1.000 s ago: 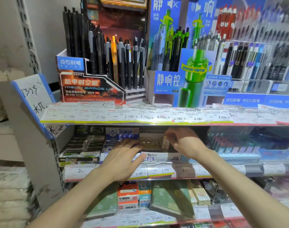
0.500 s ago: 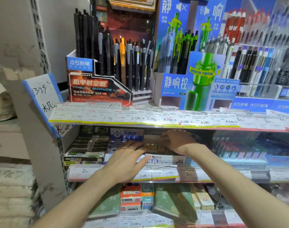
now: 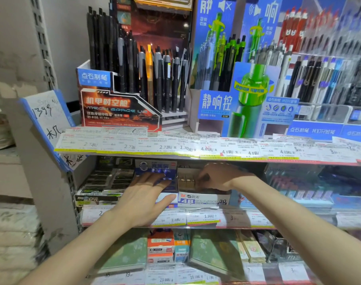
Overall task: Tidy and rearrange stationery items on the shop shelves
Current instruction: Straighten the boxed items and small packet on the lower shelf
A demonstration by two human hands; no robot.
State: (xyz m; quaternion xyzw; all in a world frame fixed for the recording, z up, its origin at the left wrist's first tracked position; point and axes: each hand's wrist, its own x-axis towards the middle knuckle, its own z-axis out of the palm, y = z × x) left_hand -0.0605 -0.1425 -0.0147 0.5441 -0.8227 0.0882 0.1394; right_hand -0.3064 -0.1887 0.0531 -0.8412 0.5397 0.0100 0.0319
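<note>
Barely started tbh: erasers point(image 3: 187, 180) inside the 4B box point(image 3: 203, 199) are being pinched by the right hand point(image 3: 214, 176), the blue box point(image 3: 155, 171) left of it is pressed flat-fingered by the left hand point(image 3: 142, 197), plenty left untouched.

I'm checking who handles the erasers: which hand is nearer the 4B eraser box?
The right hand. It reaches into the open top of the eraser box, fingers at the erasers inside. The left hand lies beside it, flat on the blue box next to it.
</note>
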